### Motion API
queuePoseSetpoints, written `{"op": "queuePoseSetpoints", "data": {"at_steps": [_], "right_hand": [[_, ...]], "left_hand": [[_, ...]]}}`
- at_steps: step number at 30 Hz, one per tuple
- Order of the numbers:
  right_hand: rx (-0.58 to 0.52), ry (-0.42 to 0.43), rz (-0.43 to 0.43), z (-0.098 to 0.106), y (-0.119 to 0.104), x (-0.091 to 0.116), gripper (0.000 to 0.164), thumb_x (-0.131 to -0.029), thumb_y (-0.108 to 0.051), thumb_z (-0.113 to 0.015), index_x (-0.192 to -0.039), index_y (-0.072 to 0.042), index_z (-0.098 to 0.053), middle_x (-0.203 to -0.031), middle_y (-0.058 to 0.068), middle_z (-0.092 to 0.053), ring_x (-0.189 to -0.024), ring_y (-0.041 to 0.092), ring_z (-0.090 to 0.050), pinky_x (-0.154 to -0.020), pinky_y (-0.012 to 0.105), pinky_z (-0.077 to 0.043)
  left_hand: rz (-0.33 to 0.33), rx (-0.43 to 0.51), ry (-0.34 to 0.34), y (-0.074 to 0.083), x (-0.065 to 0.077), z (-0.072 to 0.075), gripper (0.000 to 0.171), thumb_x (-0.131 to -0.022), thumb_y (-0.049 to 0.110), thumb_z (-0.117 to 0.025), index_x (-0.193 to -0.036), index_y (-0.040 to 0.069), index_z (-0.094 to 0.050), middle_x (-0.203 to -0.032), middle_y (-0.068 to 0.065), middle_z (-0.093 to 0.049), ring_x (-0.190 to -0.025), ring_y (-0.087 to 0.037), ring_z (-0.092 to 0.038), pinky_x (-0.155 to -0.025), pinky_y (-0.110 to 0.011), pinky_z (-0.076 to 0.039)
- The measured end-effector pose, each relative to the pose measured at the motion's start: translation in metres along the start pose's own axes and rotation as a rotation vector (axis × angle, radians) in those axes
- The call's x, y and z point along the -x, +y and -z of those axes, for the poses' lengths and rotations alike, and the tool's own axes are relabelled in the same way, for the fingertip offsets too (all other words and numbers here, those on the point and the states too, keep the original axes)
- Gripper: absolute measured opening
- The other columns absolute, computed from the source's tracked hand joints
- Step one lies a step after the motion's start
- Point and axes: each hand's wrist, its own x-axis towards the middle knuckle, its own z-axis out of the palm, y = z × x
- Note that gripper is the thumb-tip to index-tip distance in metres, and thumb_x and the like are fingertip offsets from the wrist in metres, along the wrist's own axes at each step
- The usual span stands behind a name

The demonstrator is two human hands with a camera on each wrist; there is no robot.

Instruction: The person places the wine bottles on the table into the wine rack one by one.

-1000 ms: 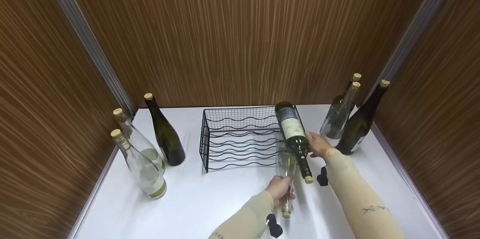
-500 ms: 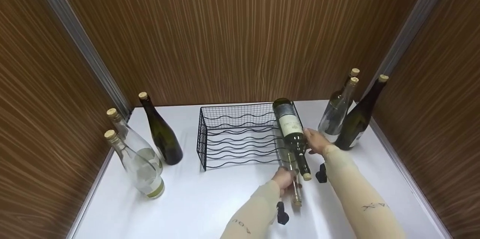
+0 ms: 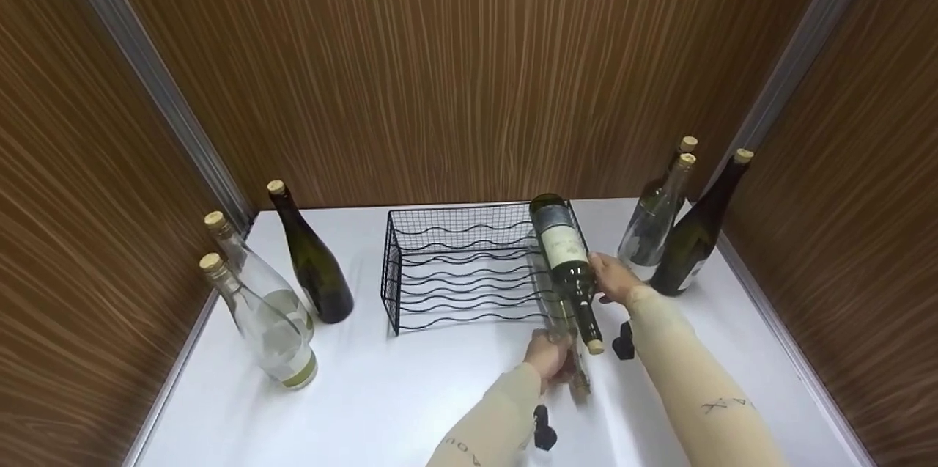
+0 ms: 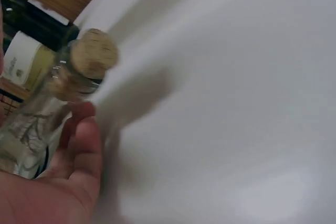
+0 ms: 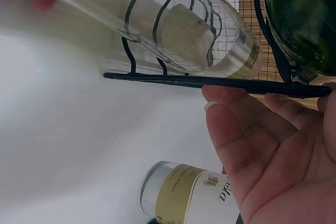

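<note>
My left hand [image 3: 548,355] grips the neck of a clear glass bottle [image 5: 184,30]. That bottle lies with its base inside the lower level of a black wire wine rack [image 3: 398,291], its corked neck toward me. In the left wrist view the cork [image 4: 94,53] sticks out past the curled fingers. Over it, a dark green wine bottle [image 3: 562,243] with a cream label lies on the rack's top right, neck forward. My right hand [image 3: 614,278] is at the rack's right side. Its fingertips touch the side bar [image 5: 220,82] in the right wrist view.
On the left stand two clear bottles [image 3: 275,342] and a dark bottle [image 3: 319,276], all corked. At the right stand a clear bottle [image 3: 652,232], a dark bottle [image 3: 692,247] and another dark one partly hidden behind. Wood-grain panels [image 3: 469,71] close in the white table [image 3: 352,408].
The clear bottle has slid farther into the rack, and its neck has swung rightward. My left hand moved forward with it. My right hand keeps its place beside the rack.
</note>
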Motion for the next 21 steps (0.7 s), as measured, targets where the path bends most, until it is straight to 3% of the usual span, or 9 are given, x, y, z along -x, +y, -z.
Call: {"op": "queuePoseSetpoints", "data": {"at_steps": [8,12,16,21], "right_hand": [[-0.001,0.006,-0.01,0.004,0.002,0.001,0.053,-0.101,-0.035,-0.016,-0.126,0.005,-0.039,-0.11,0.025,-0.052,-0.097,0.037,-0.057,-0.077,0.051,-0.049],[-0.007,0.005,-0.012,0.001,0.001,0.001,0.054,-0.1,-0.037,-0.016,-0.126,0.004,-0.04,-0.109,0.024,-0.053,-0.097,0.037,-0.057,-0.077,0.05,-0.049],[0.003,-0.002,-0.004,-0.002,0.0,0.001,0.058,-0.1,-0.041,-0.016,-0.129,0.004,-0.038,-0.109,0.025,-0.053,-0.097,0.036,-0.057,-0.076,0.049,-0.05],[0.002,0.009,-0.001,-0.003,0.001,0.0,0.057,-0.1,-0.041,-0.017,-0.128,0.004,-0.039,-0.105,0.023,-0.054,-0.092,0.034,-0.058,-0.075,0.05,-0.05]], "left_hand": [[-0.122,-0.286,0.019,-0.016,0.017,0.001,0.054,-0.063,0.06,-0.072,-0.079,0.013,-0.05,-0.067,0.003,-0.054,-0.062,-0.013,-0.051,-0.062,-0.03,-0.043],[-0.139,-0.352,0.034,-0.023,0.021,0.002,0.049,-0.062,0.062,-0.071,-0.071,0.018,-0.052,-0.062,0.008,-0.054,-0.06,-0.011,-0.049,-0.06,-0.028,-0.042],[-0.137,-0.325,0.032,-0.028,0.021,0.004,0.041,-0.067,0.057,-0.07,-0.066,0.019,-0.056,-0.057,0.008,-0.056,-0.055,-0.011,-0.051,-0.055,-0.028,-0.042],[-0.132,-0.203,0.006,-0.032,0.019,0.006,0.03,-0.074,0.044,-0.07,-0.069,0.017,-0.061,-0.056,0.005,-0.059,-0.051,-0.011,-0.055,-0.053,-0.027,-0.044]]}}
